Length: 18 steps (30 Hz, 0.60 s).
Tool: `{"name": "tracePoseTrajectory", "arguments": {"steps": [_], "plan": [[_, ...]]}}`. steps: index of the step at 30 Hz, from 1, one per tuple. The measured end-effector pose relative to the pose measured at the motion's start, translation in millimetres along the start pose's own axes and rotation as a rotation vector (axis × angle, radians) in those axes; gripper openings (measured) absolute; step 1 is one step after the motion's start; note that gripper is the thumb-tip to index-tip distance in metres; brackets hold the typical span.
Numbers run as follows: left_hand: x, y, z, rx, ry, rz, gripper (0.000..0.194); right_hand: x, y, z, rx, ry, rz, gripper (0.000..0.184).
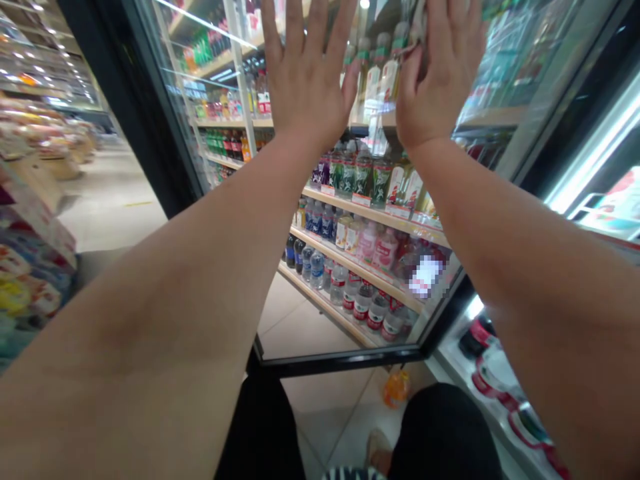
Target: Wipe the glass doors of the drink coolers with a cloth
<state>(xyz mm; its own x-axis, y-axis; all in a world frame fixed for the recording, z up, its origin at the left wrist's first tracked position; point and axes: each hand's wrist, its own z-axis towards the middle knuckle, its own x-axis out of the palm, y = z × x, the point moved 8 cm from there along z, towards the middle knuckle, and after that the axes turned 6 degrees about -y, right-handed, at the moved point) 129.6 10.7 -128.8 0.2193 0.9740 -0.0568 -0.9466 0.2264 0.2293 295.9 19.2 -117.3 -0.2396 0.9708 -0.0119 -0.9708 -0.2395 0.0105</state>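
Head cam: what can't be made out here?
Head view:
- Fingertips of the left hand and right hand: cut off by the top edge.
- Shelves behind the left forearm: hidden by it.
- Label on an item at lower right of the cooler: pixelated.
- Water bottles: labels too small to read.
- Whether the hands touch the glass door: cannot tell.

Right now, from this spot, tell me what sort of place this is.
Probably a supermarket or large convenience store: a black-framed glass cooler door fronts shelves of plastic drink bottles with shelf tags, and a long, brightly lit, pale-floored aisle runs off to the left.
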Motion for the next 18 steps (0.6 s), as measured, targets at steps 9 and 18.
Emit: {"name": "tracePoseTrajectory", "arguments": {"steps": [9,18], "plan": [[4.6,0,6,-0.121,0.163,0.059,0.075,-8,21,-13,-0.207,-0.015,0.079,0.061],[-19.6,-15,0,-0.057,0.183,0.042,0.071,-8,38,-26,-0.454,0.024,0.122,0.056]]}}
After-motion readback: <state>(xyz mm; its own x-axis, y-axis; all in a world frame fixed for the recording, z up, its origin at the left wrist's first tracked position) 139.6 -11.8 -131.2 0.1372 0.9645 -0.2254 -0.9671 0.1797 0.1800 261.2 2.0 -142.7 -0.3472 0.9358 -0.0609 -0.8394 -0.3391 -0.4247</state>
